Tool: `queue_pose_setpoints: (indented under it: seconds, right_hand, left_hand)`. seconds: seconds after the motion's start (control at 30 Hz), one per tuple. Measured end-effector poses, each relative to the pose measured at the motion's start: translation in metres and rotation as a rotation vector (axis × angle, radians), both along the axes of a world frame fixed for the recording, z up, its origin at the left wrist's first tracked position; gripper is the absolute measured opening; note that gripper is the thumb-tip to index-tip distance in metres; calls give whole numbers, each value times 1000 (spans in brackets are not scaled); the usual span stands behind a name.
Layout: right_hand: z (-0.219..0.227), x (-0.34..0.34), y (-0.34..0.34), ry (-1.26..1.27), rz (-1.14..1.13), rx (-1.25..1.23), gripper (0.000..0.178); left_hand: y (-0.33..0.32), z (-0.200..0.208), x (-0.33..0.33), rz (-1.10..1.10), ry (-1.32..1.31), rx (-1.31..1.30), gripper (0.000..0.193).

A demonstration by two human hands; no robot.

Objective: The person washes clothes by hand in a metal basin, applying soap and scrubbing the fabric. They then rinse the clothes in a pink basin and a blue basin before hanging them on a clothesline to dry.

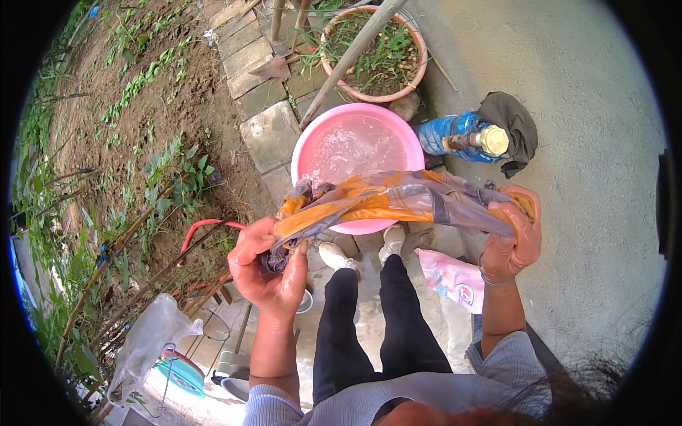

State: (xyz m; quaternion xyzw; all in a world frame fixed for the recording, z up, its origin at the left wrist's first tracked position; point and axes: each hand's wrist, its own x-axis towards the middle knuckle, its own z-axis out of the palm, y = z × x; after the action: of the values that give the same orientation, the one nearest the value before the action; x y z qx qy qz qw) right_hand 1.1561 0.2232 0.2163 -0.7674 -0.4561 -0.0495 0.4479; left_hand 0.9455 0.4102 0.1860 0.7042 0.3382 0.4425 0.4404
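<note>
**Cloth (383, 199) stretched across a basin (305, 153)**

The pink basin, holding cloudy water, occupies the upper centre of the frame; the cloth hides part of its lower rim. Above it sits a pot (423, 67) of plants, crossed by a slanting pole (355, 53). To the basin's right is a blue bottle (431, 135), beside dark fabric (522, 128). A pink packet (451, 280) lies below and right of centre; a clear bag (153, 334) is at lower left. At centre, the orange-and-grey cloth runs sideways: the left hand (268, 280) grips one end in curled fingers, some fabric bunched within them; the right hand (513, 238) has its fingers closed round the other.
</note>
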Motion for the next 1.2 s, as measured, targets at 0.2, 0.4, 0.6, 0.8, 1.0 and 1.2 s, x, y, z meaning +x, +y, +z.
queue_pose_setpoints:
  seconds: [0.2,0.4,0.6,0.8,1.0,1.2]
  right_hand:
    - [-46,-22,-8,208,185,-110,27]
    - [-264,-59,2,340,250,-432,20]
    - [-429,-77,12,299,466,-801,38]
    - [-510,34,66,257,89,-860,73]
    - [-607,19,97,392,177,-1088,64]
    - [-518,-71,64,1055,293,-693,25]
  left_hand:
    - [-2,-77,-5,-216,352,-352,16]
    - [-36,-302,-6,30,173,-665,15]
    - [-83,-454,-22,150,502,-1057,30]
    - [-86,-465,-9,139,186,-1649,80]
    - [-74,-532,28,35,-279,-1742,86]
    - [-69,-543,29,84,-474,-1757,78]
